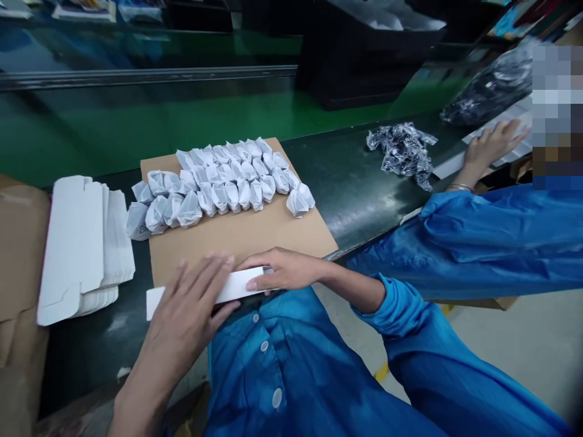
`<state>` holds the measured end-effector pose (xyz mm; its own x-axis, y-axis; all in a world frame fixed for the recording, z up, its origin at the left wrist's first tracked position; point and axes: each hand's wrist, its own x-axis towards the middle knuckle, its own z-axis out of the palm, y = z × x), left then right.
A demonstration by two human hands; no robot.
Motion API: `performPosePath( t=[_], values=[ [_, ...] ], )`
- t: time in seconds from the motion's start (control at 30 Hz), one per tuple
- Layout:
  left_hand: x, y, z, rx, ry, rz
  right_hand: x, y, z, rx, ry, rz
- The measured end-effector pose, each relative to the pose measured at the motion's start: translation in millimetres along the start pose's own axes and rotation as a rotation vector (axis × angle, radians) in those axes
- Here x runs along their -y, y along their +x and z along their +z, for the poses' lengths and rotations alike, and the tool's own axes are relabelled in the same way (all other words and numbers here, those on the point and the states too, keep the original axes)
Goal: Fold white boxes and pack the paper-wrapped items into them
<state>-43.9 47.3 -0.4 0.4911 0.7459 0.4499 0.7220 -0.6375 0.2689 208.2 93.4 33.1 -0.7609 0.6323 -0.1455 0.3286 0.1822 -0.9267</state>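
A long, narrow white box [241, 285] lies across the front edge of the cardboard sheet [246, 233], close to my body. My left hand [191, 297] grips its left part, fingers over the top and thumb on the near side, slightly blurred. At the box's right end my right hand [285, 270] is closed around it, thumb on the near face. That end looks partly open, though my fingers hide most of it. Beyond my hands, several small white-wrapped items [218, 176] stand in rows on the cardboard, and a separate wrapped item [299, 200] sits at the right.
Flattened white cartons [77, 237] are stacked at left beside a brown cardboard box [20, 255]. Crumpled clear plastic [405, 149] lies on the dark green bench [337, 176]. A black bin [364, 54] stands behind. At right is a co-worker's hand [492, 145] over white cartons.
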Motion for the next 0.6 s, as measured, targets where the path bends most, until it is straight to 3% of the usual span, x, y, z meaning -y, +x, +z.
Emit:
performPosePath(
  t=[0.07, 0.17, 0.27, 0.37, 0.5, 0.6],
  values=[
    [4.0, -3.1, 0.6, 0.092, 0.165, 0.152, 6.7, -7.9, -27.5, -0.125, -0.401, -0.051],
    [10.8, -6.8, 2.1, 0.029, 0.301, 0.167, 7.2, -21.0, -68.3, -0.389, -1.074, 0.069],
    [14.4, -7.4, 3.9, -0.018, 0.341, 0.146, -4.0, -23.0, -92.6, -0.293, -1.409, 0.097],
    [13.6, -6.5, 2.9, -0.036, 0.347, 0.094, -10.6, -9.5, -93.4, -0.119, -1.372, -0.027],
    [13.7, -13.3, -6.8, -0.069, 0.331, 0.003, -1.2, 14.8, -76.7, 0.062, -1.0, -0.098],
    [16.5, -25.4, -16.5, -0.077, 0.347, -0.087, 3.6, 24.6, -62.5, -0.076, -0.995, -0.001]
  ],
)
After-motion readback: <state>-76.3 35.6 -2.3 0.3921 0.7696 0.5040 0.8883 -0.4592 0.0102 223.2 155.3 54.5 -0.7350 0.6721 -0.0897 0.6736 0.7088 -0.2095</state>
